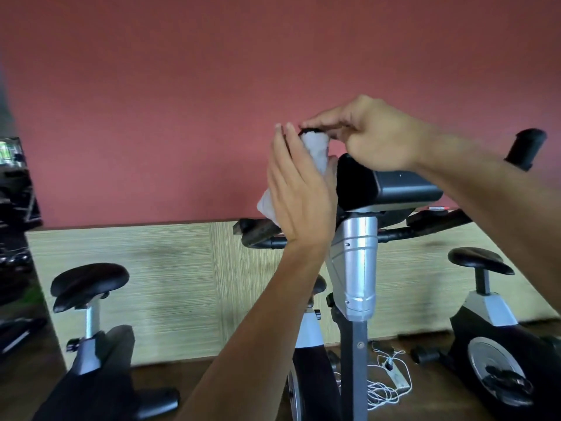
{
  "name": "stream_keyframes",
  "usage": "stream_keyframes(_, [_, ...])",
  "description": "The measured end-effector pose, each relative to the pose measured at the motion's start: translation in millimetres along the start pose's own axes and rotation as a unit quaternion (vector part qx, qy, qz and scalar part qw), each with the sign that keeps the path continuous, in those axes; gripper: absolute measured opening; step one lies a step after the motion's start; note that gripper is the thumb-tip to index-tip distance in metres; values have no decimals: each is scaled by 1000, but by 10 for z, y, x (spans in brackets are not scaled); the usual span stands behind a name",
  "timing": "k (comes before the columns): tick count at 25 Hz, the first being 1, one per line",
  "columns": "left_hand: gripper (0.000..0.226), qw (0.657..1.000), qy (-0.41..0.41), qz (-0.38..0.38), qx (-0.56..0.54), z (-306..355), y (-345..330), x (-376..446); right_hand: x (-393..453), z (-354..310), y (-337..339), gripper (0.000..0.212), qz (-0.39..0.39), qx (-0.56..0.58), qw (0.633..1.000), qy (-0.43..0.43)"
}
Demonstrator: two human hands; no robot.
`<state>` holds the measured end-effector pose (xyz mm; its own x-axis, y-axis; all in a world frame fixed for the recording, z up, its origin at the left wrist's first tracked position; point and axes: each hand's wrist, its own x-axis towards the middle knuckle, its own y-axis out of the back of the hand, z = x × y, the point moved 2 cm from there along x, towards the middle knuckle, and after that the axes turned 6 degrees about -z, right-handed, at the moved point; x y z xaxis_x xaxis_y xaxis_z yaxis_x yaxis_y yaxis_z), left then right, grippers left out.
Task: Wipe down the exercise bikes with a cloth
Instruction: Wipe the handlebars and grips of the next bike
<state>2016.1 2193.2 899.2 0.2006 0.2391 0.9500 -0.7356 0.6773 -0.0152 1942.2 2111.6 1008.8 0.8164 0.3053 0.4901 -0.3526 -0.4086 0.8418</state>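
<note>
The left hand (299, 196) presses a white cloth (315, 150) with straight fingers against the left end of the middle bike's console (391, 185). Above it, the right hand (373, 135) pinches a dark grip tip poking from the cloth's top.

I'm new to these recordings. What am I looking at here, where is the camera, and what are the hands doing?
There is one picture, from a camera worn on the person's head, looking forward and down. No robot: these are a person's two bare hands. The left hand presses a white cloth against the end of the black console on top of an exercise bike's silver post. The right hand reaches over, its fingertips pinching something small and dark at the cloth's top. Two more bikes stand behind; their saddles show at left and right. A white cord lies on the floor.
</note>
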Motion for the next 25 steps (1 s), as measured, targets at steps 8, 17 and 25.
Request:
stream_keyframes(8, [70,999,-28,-23,6,-47,16,-92,-98,-219,23,62,-4,-49,999,-21])
stream_keyframes(17, [70,1000,-19,16,5,-147,-54,-268,-112,-255,-4,67,-4,-76,997,-19])
stream_keyframes(25, [68,999,-23,34,1,-104,-16,-178,45,-130,10,33,68,-95,993,3])
